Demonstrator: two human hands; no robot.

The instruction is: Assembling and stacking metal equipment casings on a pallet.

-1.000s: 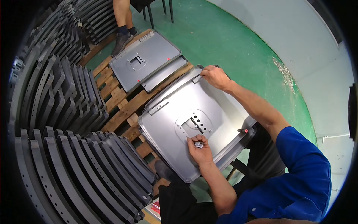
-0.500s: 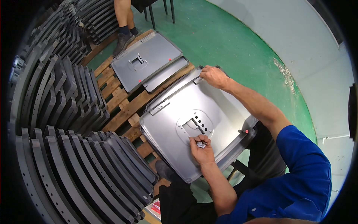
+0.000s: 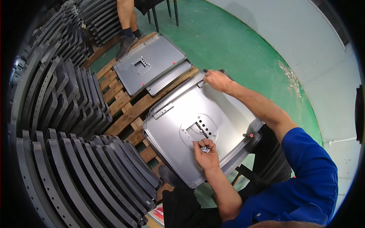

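Observation:
A flat metal panel point(image 3: 176, 136) with rounded corners lies on a stack of similar panels in front of me. It has a rectangular cut-out and a row of round holes near its middle. My left hand point(image 3: 206, 154) is over its near part, palm up, fingers curled round several small pale grey pieces point(image 3: 205, 149). My right hand point(image 3: 217, 80) is at the far corner beside a small bracket point(image 3: 201, 84), fingers pinched; what they grip is hidden. Another bracket point(image 3: 164, 111) sits along the left edge. A red-tipped peg point(image 3: 249, 135) stands at the right.
Two more grey panels point(image 3: 154, 57) lie on a wooden pallet point(image 3: 129, 112) beyond. Stacks of dark grey curved-edge panels point(image 3: 87, 167) line the left. Another person's shoe point(image 3: 126, 46) rests by the pallet's far end. A pale wall point(image 3: 327, 72) rises at the right above green floor.
The right hand has shifted very slightly at the far corner. My left hand stays curled round the small pieces in nearly the same place.

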